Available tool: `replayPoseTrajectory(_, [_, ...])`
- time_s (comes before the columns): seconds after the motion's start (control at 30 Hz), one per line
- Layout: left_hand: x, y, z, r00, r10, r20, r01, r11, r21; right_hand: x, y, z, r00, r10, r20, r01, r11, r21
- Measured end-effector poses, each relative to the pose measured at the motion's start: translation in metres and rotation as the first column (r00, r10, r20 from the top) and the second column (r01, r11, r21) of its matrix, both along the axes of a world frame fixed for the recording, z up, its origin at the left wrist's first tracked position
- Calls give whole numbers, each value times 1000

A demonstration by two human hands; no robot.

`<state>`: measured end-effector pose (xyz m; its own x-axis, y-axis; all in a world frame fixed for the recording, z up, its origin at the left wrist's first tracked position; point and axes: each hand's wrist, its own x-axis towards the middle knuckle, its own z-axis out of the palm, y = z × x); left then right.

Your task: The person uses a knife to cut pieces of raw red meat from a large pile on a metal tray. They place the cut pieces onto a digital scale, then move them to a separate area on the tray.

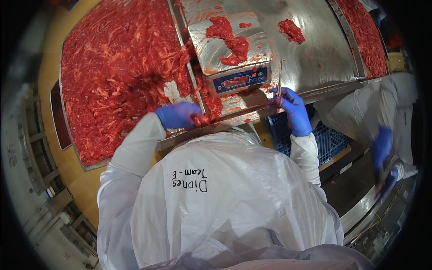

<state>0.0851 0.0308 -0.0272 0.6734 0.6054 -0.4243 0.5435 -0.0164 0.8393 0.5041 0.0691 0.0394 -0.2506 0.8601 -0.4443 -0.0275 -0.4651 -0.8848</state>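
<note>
Left-hand fingers [191, 110] curl at red meat [202, 120], grip unclear; right-hand fingers [290, 95] pinch a slim metal tool [280, 74], scale [213, 59] ahead-left.

Left hand [177, 115], blue-gloved: one. Right hand [294, 112], blue-gloved: one. Slim metal tool [280, 74], in the right hand: one. Scale [258, 40]: one, with display panel [218, 85], blue: one. Meat on the scale plate: large portion [236, 47], one or two pieces, joins unclear; small piece [245, 25], one. Lone meat lump [291, 31], on the steel table [324, 58]: one. Large meat masses [112, 67]: two, left and right. Blue plastic crate [330, 141]: at least one. White apron [216, 202], wearer's: one. Co-worker [373, 108]: one; blue-gloved hands [382, 146], two.
</note>
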Motion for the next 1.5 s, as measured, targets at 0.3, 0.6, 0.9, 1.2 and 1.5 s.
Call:
replayPoseTrajectory(0.3, [7, 71, 57, 954, 282, -102, -257, 944, 209, -16, 9, 6, 973, 207, -101, -204, 978, 40])
replayPoseTrajectory(0.6, [23, -49, 8, 968, 217, -122, -209, 975, 77, -146, -10, -52, 686, 567, 456, -726, 575, 377])
replayPoseTrajectory(0.9, [-7, -28, 54, 909, 193, -370, -297, 922, -249, -110, 6, -74, 492, 725, 482, -860, 492, 136])
replayPoseTrajectory(1.2, [1, 69, 145, 936, 317, 154, -286, 938, -197, -77, 80, 66, 769, 402, -497, -417, 905, 85])
replayPoseTrajectory(1.5, [53, 147, 102, 944, 232, 235, -320, 819, 476, -87, 62, 28, 966, -199, -163, 243, 912, 330])
